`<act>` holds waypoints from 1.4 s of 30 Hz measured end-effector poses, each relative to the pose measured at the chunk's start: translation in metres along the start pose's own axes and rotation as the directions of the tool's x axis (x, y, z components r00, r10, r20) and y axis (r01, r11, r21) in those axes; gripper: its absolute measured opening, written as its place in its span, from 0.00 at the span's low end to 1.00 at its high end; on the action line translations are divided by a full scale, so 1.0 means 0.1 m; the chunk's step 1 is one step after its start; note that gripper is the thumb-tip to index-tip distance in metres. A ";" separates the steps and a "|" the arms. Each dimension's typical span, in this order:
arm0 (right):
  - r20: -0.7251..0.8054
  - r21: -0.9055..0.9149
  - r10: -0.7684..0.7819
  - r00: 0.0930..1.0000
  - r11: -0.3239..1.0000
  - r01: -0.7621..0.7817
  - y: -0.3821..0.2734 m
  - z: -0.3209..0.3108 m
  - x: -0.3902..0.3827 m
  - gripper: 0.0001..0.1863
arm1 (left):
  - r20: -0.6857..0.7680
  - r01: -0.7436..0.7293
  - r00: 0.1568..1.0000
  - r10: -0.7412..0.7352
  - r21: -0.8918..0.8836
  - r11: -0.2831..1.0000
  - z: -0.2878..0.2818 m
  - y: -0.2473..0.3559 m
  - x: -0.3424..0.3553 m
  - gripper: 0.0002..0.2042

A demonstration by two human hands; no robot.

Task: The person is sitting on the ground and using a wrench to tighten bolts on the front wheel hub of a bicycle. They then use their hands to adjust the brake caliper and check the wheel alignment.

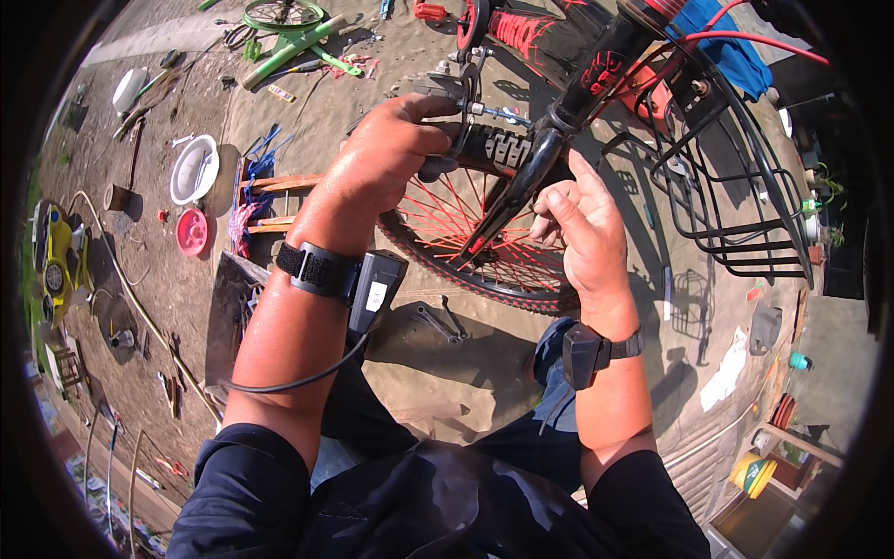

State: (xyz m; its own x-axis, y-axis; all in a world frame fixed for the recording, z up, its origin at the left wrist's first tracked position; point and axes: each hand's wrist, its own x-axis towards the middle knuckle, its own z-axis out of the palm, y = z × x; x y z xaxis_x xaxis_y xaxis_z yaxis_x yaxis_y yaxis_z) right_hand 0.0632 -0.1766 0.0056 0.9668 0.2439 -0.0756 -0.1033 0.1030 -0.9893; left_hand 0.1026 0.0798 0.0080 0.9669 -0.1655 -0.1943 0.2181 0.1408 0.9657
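Note:
A bicycle stands in front of me, its black fork [523,182] leaning over a front wheel [438,244] with red spokes and a knobby black tyre. My left hand [396,144] is closed beside the tyre, around a dark metal bracket [473,88] with a bolt through it. Its fingertips are partly hidden, and the bracket's exact kind is unclear. To the right of the fork is my right hand [587,219], with its index finger stretched upward near the fork and the other fingers loosely bent. I see nothing held in it.
A black wire basket [722,200] sits right of the fork. Wrenches [438,324] lie on the ground below the wheel. Leftward are a white basin [195,170], a pink bowl [192,231], a small wooden stool [275,186] and a yellow toy car [58,265]. Green bicycle parts [291,51] lie farther off.

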 end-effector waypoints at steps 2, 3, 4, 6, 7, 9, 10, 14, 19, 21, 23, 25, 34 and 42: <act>-0.031 0.017 0.009 0.999 1.000 -0.009 -0.01 -0.03 -0.01 0.37 | -0.010 -0.007 1.000 0.006 -0.078 0.997 -0.04 -0.01 -0.01 0.28; -0.047 0.027 0.014 0.999 1.000 -0.013 -0.01 -0.06 -0.01 0.35 | -0.014 -0.010 1.000 0.008 -0.116 0.993 -0.06 0.00 -0.02 0.28; -0.049 0.041 0.026 0.998 0.999 -0.024 -0.01 -0.09 -0.01 0.31 | 0.004 -0.011 1.000 0.012 -0.141 0.990 -0.08 0.02 -0.04 0.28; -0.056 0.069 0.051 0.997 0.996 -0.047 -0.03 -0.17 -0.02 0.23 | -0.005 -0.026 1.000 0.025 -0.173 0.984 -0.07 0.07 -0.11 0.29; -0.062 0.090 0.072 0.995 0.994 -0.066 -0.05 -0.19 -0.04 0.19 | -0.009 -0.033 0.999 0.032 -0.190 0.981 -0.07 0.09 -0.13 0.29; -0.067 0.135 0.114 0.991 0.985 -0.104 -0.07 -0.22 -0.08 0.13 | 0.027 0.004 1.000 0.001 -0.178 0.984 -0.12 0.11 -0.16 0.30; -0.073 0.135 0.123 0.990 0.984 -0.112 -0.06 -0.22 -0.09 0.10 | 0.024 0.001 1.000 0.004 -0.188 0.982 -0.11 0.12 -0.20 0.30; -0.053 0.158 0.141 0.989 0.979 -0.131 -0.06 -0.25 -0.16 0.10 | 0.009 -0.075 0.997 0.079 -0.238 0.968 -0.03 0.08 -0.30 0.25; -0.028 0.170 0.151 0.988 0.975 -0.145 -0.05 -0.26 -0.24 0.10 | 0.056 -0.030 0.997 0.044 -0.240 0.970 0.02 0.05 -0.44 0.19; -0.009 0.149 0.155 0.988 0.977 -0.152 -0.05 -0.27 -0.29 0.09 | 0.054 0.001 0.998 0.013 -0.251 0.968 0.01 -0.01 -0.51 0.18; 0.003 0.138 0.160 0.987 0.978 -0.159 -0.04 -0.28 -0.34 0.09 | 0.081 0.042 0.996 -0.023 -0.240 0.970 0.00 -0.04 -0.57 0.18; 0.008 0.136 0.165 0.986 0.977 -0.164 -0.04 -0.28 -0.40 0.09 | 0.095 0.076 0.994 -0.057 -0.213 0.974 0.02 -0.05 -0.64 0.18; 0.011 0.096 0.160 0.987 0.982 -0.160 -0.04 -0.35 -0.67 0.08 | 0.255 0.100 0.948 -0.192 0.331 0.938 0.22 -0.21 -0.96 0.16; 0.006 0.012 0.138 0.990 0.990 -0.138 0.00 -0.57 -0.78 0.10 | 0.466 0.096 0.791 -0.397 0.546 0.832 0.65 -1.01 -1.21 0.15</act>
State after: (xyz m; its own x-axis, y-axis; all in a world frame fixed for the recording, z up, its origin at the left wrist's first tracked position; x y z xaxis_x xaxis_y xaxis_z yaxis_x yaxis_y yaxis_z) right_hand 0.0010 -0.2509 0.0041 0.9420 0.2613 -0.2105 -0.2385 0.0804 -0.9678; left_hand -0.0445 0.0224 -0.0545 0.6164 -0.6415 -0.4567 0.2022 -0.4316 0.8791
